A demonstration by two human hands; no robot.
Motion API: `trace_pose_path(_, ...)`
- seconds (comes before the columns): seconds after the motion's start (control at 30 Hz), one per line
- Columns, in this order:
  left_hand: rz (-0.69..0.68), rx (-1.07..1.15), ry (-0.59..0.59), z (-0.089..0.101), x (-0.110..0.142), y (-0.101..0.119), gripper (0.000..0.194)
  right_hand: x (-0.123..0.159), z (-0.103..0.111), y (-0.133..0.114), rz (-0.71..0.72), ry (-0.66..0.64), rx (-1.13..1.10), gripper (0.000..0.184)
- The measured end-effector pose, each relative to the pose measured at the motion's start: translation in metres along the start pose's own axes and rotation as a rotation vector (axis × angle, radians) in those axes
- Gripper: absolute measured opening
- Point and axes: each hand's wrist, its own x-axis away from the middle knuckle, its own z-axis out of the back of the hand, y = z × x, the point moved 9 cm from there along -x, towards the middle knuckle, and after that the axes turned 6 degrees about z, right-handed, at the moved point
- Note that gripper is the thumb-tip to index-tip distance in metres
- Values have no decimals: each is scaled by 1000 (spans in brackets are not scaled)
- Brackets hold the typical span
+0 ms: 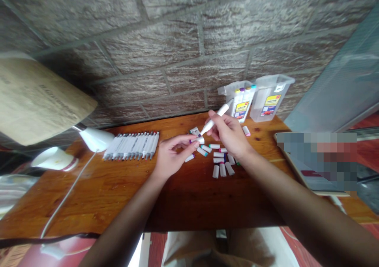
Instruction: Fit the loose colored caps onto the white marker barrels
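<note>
Evidently, the right hand (227,131) gripped a white marker (218,117), tip toward a small white cap (200,140) pinched in the left hand (172,154); whether they touched, hard to tell. Both were above the table (118,194), near scattered caps (222,170), a marker row (130,146) lying to the left.

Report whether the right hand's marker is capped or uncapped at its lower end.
Uncapped: the marker shows a bare, tapered end, close to the white cap in the left hand.
</note>
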Motion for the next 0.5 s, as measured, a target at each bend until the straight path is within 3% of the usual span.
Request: trace_pose_path(0.5,-74,68,33,3,0,10,23,0,1,0,-6,16,8,52)
